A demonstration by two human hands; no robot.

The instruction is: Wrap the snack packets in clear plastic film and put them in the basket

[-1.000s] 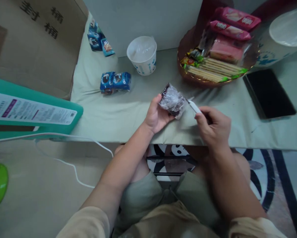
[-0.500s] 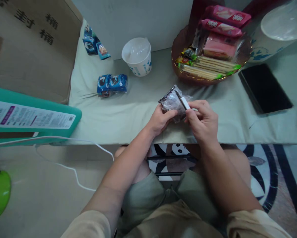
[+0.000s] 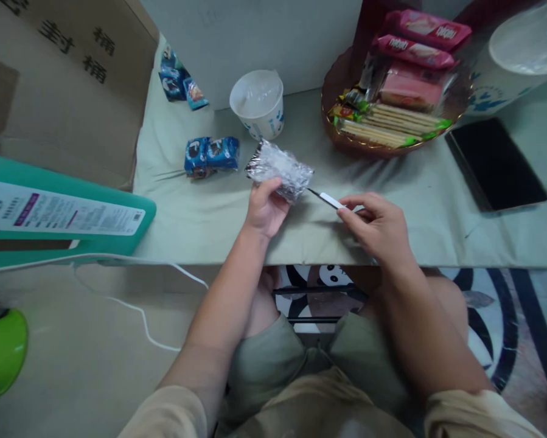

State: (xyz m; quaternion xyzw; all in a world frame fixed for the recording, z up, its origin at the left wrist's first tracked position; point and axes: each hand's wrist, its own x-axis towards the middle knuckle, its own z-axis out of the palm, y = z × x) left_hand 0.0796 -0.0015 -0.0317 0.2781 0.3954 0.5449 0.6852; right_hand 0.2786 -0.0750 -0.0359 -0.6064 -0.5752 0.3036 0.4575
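Near the middle of the cloth-covered table, my left hand (image 3: 268,210) grips a small packet wrapped in clear, crinkled plastic (image 3: 285,167), the thumb on top of it. My right hand (image 3: 377,228) pinches a slim craft knife (image 3: 331,199) with a white handle and a dark, thin blade. Its tip points left, close to the packet's right end; whether it touches the plastic I cannot tell. To the left of the packet sits a pair of blue wrapped snack packs (image 3: 212,155). Behind it stands a white paper cup (image 3: 258,106) with clear plastic inside.
A gold-rimmed bowl (image 3: 328,131) of wrapped snacks stands at back right, beside a large white tub (image 3: 494,79) and a dark phone-like slab (image 3: 496,164). Blue wrappers (image 3: 177,82) lie at back left. A cardboard box (image 3: 67,121), green panel (image 3: 139,237) and white cable (image 3: 145,331) are left.
My left hand has moved the packet left and turned it, showing its wrapped face. The knife, earlier against the packet and pointing up, has swung down and now points left.
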